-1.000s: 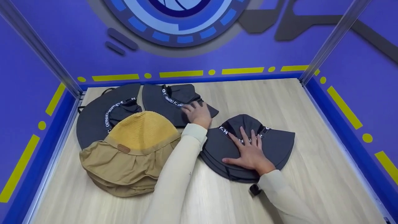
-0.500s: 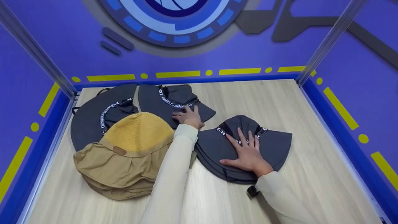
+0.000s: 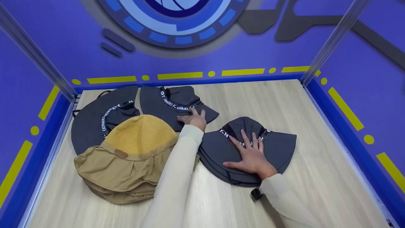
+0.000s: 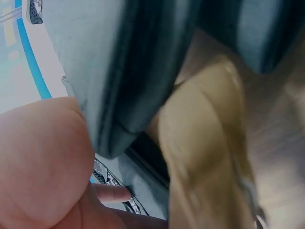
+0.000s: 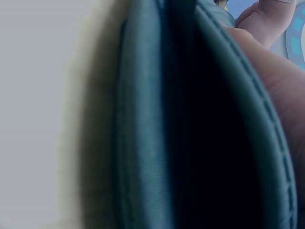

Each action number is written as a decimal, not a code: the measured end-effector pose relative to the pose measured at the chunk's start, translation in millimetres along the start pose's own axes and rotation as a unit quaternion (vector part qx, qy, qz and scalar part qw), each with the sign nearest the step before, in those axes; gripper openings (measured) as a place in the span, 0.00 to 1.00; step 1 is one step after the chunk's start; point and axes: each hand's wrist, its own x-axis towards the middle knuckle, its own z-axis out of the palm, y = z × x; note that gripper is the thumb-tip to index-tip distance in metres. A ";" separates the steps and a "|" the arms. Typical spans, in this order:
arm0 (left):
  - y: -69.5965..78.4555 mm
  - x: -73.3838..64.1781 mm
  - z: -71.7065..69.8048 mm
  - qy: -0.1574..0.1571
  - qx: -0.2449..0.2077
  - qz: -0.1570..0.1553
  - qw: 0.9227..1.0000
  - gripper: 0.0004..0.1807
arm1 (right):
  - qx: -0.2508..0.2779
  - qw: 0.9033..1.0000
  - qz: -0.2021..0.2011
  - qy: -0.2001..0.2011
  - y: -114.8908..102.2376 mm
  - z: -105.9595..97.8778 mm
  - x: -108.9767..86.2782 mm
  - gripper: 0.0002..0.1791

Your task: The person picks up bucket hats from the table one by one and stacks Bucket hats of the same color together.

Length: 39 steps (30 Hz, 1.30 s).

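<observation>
In the head view my right hand (image 3: 251, 158) lies with spread fingers on a dark grey wide-brimmed hat (image 3: 278, 148), whose brim shows stacked layers beneath. My left hand (image 3: 194, 120) rests on the brim of another dark grey hat (image 3: 159, 110) at the back; its fingers reach the lettered band. Dark brim edges (image 4: 109, 95) and a tan brim (image 4: 205, 143) crowd the left wrist view next to that hand. Close up in the right wrist view, two brim edges (image 5: 147, 119) stand apart with a dark gap between them.
At the left lies a tan hat with a yellow crown (image 3: 140, 137), overlapping a larger dark grey hat (image 3: 85, 126). Blue-purple walls (image 3: 177, 60) enclose the wooden table (image 3: 322, 177) at the back and sides. A small black item (image 3: 256, 193) sits under my right wrist.
My left hand has shifted slightly nearer along the back hat's brim. The right hand stays in place on its hat. The head view has moved a little.
</observation>
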 end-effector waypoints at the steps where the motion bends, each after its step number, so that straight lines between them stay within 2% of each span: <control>1: 0.7 1.5 0.7 -0.001 0.004 0.000 1.000 0.41 | 0.000 1.000 0.001 -0.002 -0.3 -0.2 0.0 0.62; 6: 1.8 16.0 7.1 0.005 0.015 -0.013 1.000 0.37 | 0.005 1.000 0.004 -0.004 -1.4 -1.5 0.1 0.62; 8: 0.9 22.8 9.4 0.022 -0.001 -0.024 0.999 0.35 | 0.004 1.000 0.003 -0.003 -1.3 -1.6 0.3 0.62; 12: -2.7 31.6 11.6 0.060 -0.061 -0.041 0.996 0.32 | 0.001 1.000 0.006 -0.008 -1.6 -1.3 -0.1 0.62; 15: -4.8 31.7 9.2 0.080 -0.095 -0.058 0.991 0.31 | 0.002 1.000 0.006 -0.007 -2.1 -1.5 0.6 0.62; 19: -2.3 24.5 3.9 0.104 -0.117 -0.077 0.985 0.29 | 0.006 1.000 0.004 -0.004 -1.9 -1.3 2.1 0.62; 23: 5.7 17.0 -0.5 0.152 -0.129 -0.081 0.977 0.29 | 0.004 1.000 0.008 -0.006 0.0 0.4 1.9 0.62; 28: 9.9 8.3 -12.8 0.233 -0.145 -0.061 0.960 0.27 | 0.005 1.000 0.009 -0.003 0.4 1.6 2.8 0.62; 30: 7.9 4.3 -18.0 0.248 -0.169 -0.049 0.953 0.27 | 0.005 1.000 0.009 -0.002 0.7 2.3 2.9 0.62; 34: 0.5 -6.9 -26.6 0.258 -0.215 -0.020 0.942 0.27 | 0.011 1.000 0.008 0.000 0.6 2.8 2.3 0.62; 36: -3.1 -15.2 -30.9 0.276 -0.231 -0.003 0.933 0.27 | 0.015 1.000 0.007 0.003 0.6 2.9 1.8 0.62; 39: -10.9 -30.5 -36.6 0.322 -0.259 0.031 0.910 0.28 | 0.017 1.000 0.007 0.005 0.4 3.5 2.0 0.62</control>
